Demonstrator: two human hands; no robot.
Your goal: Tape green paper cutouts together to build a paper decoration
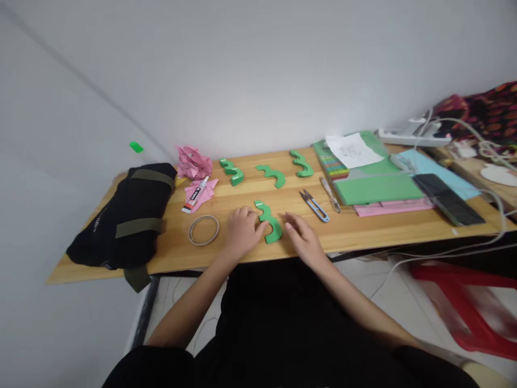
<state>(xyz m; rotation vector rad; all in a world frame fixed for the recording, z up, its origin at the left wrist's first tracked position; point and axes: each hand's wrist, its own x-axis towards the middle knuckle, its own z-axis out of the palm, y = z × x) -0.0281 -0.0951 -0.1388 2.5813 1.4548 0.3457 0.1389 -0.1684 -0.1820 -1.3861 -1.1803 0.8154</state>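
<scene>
A green wavy cutout [273,229], shaped like a curvy 3, lies near the table's front edge between my two hands. On its left side is my left hand [242,229], palm down with fingers slightly bent and the thumb at the cutout's inner curve; whether the thumb presses on it is unclear. My right hand [304,237] rests just to the right, fingers apart, holding nothing. Farther back lie three similar green pieces: one on the left [232,171], one in the middle [272,175] and one on the right [301,164].
Left of my hands are a tape roll [204,230], a glue tube [195,195], crumpled pink paper [194,161] and a black bag [125,215]. To the right lie thread snips [315,206], a craft knife [331,195], green sheets [377,189], a phone [448,199] and a power strip [416,139].
</scene>
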